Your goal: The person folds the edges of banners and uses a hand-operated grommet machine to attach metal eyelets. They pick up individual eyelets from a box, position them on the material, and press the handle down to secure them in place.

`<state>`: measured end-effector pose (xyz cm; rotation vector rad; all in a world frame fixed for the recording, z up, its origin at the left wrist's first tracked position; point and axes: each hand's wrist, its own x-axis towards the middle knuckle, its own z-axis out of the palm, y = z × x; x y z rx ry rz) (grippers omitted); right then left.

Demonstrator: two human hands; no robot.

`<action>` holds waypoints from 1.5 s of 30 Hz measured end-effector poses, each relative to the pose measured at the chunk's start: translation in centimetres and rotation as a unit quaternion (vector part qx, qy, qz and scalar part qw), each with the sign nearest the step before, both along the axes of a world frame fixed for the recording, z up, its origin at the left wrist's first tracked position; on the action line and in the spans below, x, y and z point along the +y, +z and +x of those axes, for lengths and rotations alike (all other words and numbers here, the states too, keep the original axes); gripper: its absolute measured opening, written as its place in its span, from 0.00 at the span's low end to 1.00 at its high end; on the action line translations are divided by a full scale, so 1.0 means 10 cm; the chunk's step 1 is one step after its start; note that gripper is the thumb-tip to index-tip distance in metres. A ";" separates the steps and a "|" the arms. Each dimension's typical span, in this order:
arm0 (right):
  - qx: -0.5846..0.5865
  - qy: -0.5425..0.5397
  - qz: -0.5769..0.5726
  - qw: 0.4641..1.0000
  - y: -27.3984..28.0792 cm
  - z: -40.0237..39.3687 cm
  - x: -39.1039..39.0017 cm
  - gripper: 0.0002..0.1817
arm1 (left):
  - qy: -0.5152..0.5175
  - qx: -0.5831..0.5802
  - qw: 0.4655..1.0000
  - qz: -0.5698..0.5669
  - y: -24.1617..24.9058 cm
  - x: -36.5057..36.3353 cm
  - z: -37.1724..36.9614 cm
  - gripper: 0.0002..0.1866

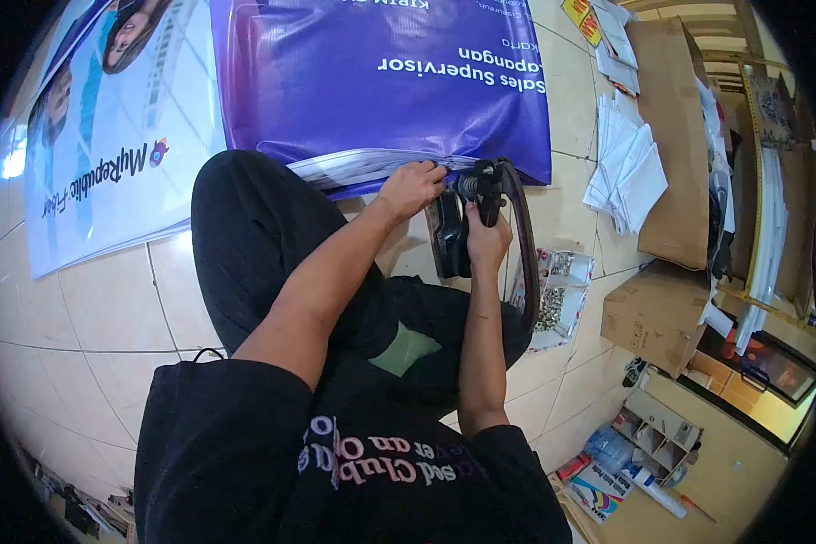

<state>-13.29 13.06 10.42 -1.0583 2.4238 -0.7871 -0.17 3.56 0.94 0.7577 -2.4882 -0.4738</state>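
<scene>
A stack of folded printed banners point(372, 100), purple on top with white lettering, lies on the floor before me. At its near edge, my left hand point(412, 189) pinches the banner layers just left of the press. A black eyelet press point(449, 236) with a long curved lever point(525, 236) stands at the right end of that edge, its head against the banner corner. Around the press's body, below its head, my right hand point(489, 239) is closed. Whether the banner edge lies between the press's jaws is hidden.
Right of the press, a shallow box point(567, 304) holds many small metal eyelets. A white and purple banner point(122, 163) spreads at the left. White folded sheets point(627, 163) and cardboard boxes point(657, 313) lie at the right. A rack with rolls point(766, 236) stands beyond.
</scene>
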 end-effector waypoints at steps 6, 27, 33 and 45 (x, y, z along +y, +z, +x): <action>0.010 0.001 -0.002 1.000 -0.03 0.00 0.00 0.17 | 0.007 0.001 1.000 0.007 0.04 0.03 0.00 0.06; -0.190 0.073 -0.244 0.948 -0.04 -1.26 0.52 0.33 | 0.121 0.008 0.960 0.253 0.18 0.47 -0.13 0.17; 0.182 -0.082 -0.002 0.980 -0.43 -2.42 1.19 0.19 | 0.304 0.292 0.650 0.633 -0.10 0.58 -0.47 0.14; 0.103 0.109 0.284 0.947 -0.55 -2.69 1.08 0.20 | 0.374 0.444 0.409 0.704 -0.05 0.48 -0.62 0.12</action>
